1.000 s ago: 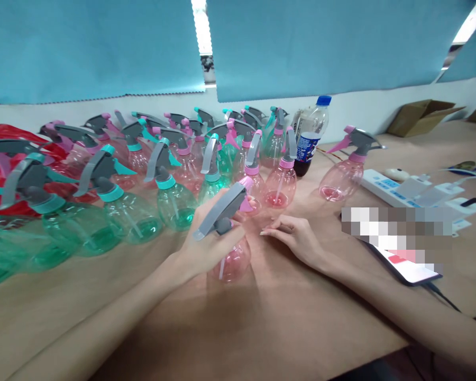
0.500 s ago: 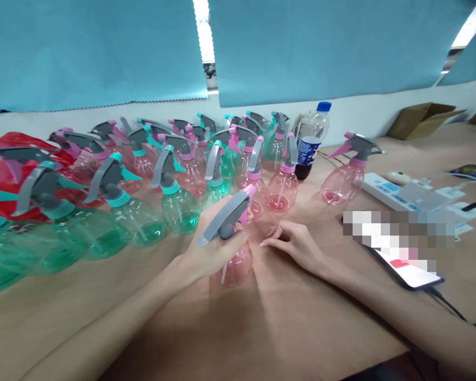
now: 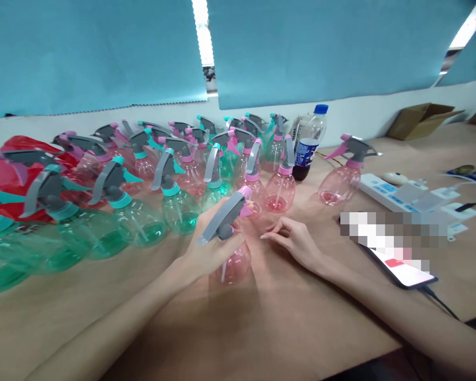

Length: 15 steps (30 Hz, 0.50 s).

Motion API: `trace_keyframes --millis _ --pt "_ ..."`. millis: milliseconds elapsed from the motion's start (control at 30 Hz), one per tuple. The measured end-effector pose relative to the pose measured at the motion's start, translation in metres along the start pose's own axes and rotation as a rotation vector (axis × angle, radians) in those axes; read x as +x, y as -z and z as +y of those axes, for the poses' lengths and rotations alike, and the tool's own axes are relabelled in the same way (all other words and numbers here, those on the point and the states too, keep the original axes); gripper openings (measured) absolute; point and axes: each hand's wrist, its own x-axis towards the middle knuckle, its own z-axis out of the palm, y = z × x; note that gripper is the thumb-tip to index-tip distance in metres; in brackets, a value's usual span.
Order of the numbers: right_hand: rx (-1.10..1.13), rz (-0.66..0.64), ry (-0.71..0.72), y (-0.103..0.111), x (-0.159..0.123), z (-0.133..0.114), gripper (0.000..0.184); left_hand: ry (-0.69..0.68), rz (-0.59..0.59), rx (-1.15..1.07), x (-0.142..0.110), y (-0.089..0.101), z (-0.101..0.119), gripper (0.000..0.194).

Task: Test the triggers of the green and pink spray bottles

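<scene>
My left hand (image 3: pixel 210 246) is wrapped round the neck of a pink spray bottle (image 3: pixel 235 263) with a grey trigger head, which stands on the brown table (image 3: pixel 262 328). Just to its right, my right hand (image 3: pixel 295 241) rests on the table with its fingers loosely curled and nothing in it, fingertips close to the bottle. Behind them stand several green spray bottles (image 3: pixel 178 209) and pink spray bottles (image 3: pixel 280 188). One pink spray bottle (image 3: pixel 343 177) stands apart at the right.
A cola bottle (image 3: pixel 307 143) with a blue cap stands behind the sprayers. A phone (image 3: pixel 406 267) on a cable lies at the right, beyond it a white power strip (image 3: pixel 384 190). Red bags (image 3: pixel 8 169) lie far left, cardboard boxes (image 3: pixel 424 117) far right.
Both hands keep their places and the bottle stays gripped. The fingers of my right hand have lifted slightly. The view has shifted a little.
</scene>
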Motion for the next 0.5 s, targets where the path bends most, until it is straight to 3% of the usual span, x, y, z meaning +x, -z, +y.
trace_keyframes --millis 500 --pt "0.043 -0.036 0.025 -0.0029 -0.0017 -0.0017 0.023 -0.001 0.061 -0.074 0.0003 -0.0085 -0.0043 0.031"
